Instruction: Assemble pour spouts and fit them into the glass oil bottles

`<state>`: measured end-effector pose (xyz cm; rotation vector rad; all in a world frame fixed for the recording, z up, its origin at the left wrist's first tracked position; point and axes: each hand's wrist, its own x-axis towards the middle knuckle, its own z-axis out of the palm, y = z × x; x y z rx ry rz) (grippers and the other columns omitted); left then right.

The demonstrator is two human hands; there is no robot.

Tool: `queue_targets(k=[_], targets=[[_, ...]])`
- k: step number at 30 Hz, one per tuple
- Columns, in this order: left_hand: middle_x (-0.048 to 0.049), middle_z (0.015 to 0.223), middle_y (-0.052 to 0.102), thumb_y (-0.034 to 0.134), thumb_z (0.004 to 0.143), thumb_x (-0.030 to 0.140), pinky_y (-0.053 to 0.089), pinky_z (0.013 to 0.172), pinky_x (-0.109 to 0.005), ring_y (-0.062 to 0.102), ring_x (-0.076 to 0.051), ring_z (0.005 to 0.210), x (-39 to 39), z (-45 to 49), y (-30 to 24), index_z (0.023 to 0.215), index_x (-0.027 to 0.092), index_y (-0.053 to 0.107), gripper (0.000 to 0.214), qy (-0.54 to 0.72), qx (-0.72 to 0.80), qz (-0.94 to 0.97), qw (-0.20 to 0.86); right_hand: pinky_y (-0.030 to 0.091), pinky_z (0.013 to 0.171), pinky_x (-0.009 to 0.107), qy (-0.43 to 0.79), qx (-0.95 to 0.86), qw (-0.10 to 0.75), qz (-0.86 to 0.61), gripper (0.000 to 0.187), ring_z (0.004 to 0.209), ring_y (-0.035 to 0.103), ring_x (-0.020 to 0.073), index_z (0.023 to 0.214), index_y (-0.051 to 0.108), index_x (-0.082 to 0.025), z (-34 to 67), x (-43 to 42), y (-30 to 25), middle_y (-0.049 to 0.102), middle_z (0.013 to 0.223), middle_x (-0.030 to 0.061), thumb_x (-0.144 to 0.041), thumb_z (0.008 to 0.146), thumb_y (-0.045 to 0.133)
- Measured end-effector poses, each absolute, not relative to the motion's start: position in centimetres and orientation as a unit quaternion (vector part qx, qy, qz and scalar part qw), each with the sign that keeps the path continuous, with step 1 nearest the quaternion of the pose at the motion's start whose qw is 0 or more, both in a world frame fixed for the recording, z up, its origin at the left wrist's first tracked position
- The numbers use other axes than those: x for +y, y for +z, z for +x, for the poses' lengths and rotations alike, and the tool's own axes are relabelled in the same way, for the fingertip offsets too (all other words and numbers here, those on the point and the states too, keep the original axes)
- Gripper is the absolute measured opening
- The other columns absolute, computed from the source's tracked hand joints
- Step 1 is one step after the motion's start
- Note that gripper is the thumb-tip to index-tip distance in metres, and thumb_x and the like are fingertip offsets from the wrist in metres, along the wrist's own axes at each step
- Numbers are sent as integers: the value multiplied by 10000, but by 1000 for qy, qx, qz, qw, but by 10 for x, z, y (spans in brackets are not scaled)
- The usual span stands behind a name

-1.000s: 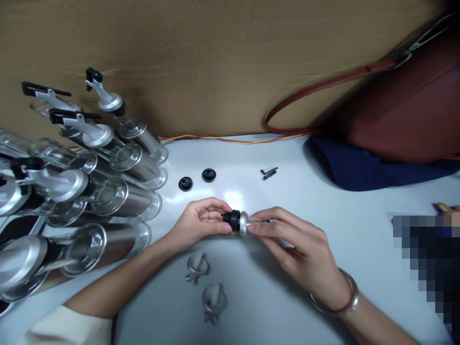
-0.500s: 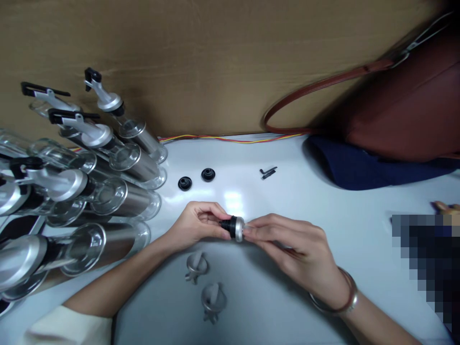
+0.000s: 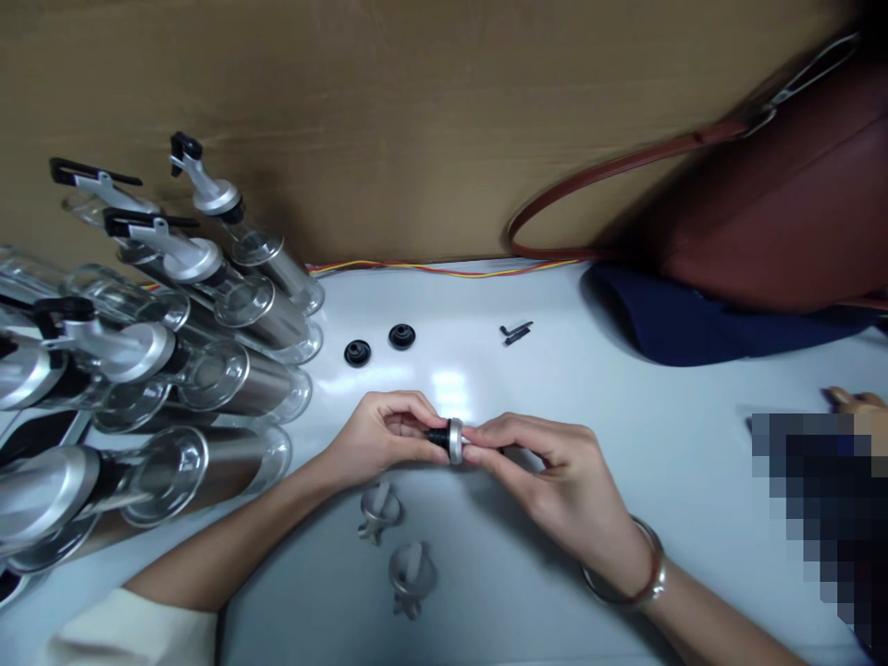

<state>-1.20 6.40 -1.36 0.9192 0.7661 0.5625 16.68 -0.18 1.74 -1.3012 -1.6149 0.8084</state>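
Between my two hands is a bottle pourer (image 3: 456, 441) with a silver metal cap and a black ribbed stopper, lying sideways just above the table. My left hand (image 3: 388, 430) pinches its black stopper end. The fingertips of my right hand (image 3: 548, 472) close on the spout side of the metal cap; the spout itself is mostly hidden. Closer to me lie two silver pourer tops, one (image 3: 379, 511) below my left hand and another (image 3: 412, 575) nearer still. Beyond my hands sit two round black stoppers, the left one (image 3: 357, 352) and the right one (image 3: 401, 336).
Several glass bottles (image 3: 228, 370) with metal sleeves and pourers crowd the left. Small black lever pieces (image 3: 517, 333) lie toward the back. A brown bag (image 3: 777, 213) rests on dark blue cloth (image 3: 694, 324) at right. A cardboard wall (image 3: 416, 129) and thin wires (image 3: 444, 268) run behind.
My right hand has shifted its finger grip on the pourer, its wrist moving slightly left. The pourer's metal cap has turned a little. My left hand stays almost in place.
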Motion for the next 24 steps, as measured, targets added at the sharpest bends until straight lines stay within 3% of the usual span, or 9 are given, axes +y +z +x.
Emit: queue_targets(k=[4, 8, 12, 15, 20, 24], targets=[[-1, 715, 657, 848, 516, 144, 530, 646, -220, 632, -100, 663, 63, -11, -15, 696, 116, 659, 262, 252, 351, 423, 797, 521, 515, 213, 363, -614, 440, -545, 84, 495, 635, 104, 739, 673, -191, 163, -4, 15, 686, 582, -24, -192, 820, 653], [10, 725, 647, 849, 523, 166, 513, 646, -205, 616, -81, 643, 62, -11, -13, 709, 119, 613, 305, 252, 370, 431, 783, 528, 567, 223, 383, -615, 418, -548, 71, 564, 645, 111, 816, 688, -194, 167, -1, 13, 685, 641, -10, -209, 846, 625], [34, 690, 604, 858, 537, 221, 471, 609, -180, 569, -59, 604, 62, -10, -11, 738, 137, 550, 378, 270, 377, 453, 762, 532, 727, 289, 263, -674, 403, -560, 152, 832, 631, 159, 955, 719, -199, 172, 2, 12, 633, 913, 73, -232, 854, 610], [46, 678, 572, 868, 537, 303, 423, 544, -173, 523, -46, 545, 63, -11, -13, 754, 148, 514, 444, 285, 374, 454, 757, 525, 679, 287, 219, -699, 389, -558, 210, 757, 595, 154, 1009, 704, -168, 172, 0, 12, 577, 823, 60, -267, 850, 610], [-23, 690, 643, 694, 771, 430, 453, 630, -231, 605, -110, 630, 66, -15, -15, 941, 132, 590, 359, 282, 301, 474, 778, 522, 586, 246, 353, -644, 351, -582, 268, 626, 631, 129, 1094, 598, -157, 172, -2, 12, 672, 724, 15, -271, 853, 573], [-7, 695, 628, 726, 750, 359, 464, 638, -237, 610, -106, 621, 64, -14, -11, 914, 144, 577, 309, 252, 310, 495, 771, 525, 570, 237, 451, -571, 346, -592, 266, 717, 687, 152, 1072, 565, -194, 173, 1, 13, 724, 783, 27, -320, 838, 566]])
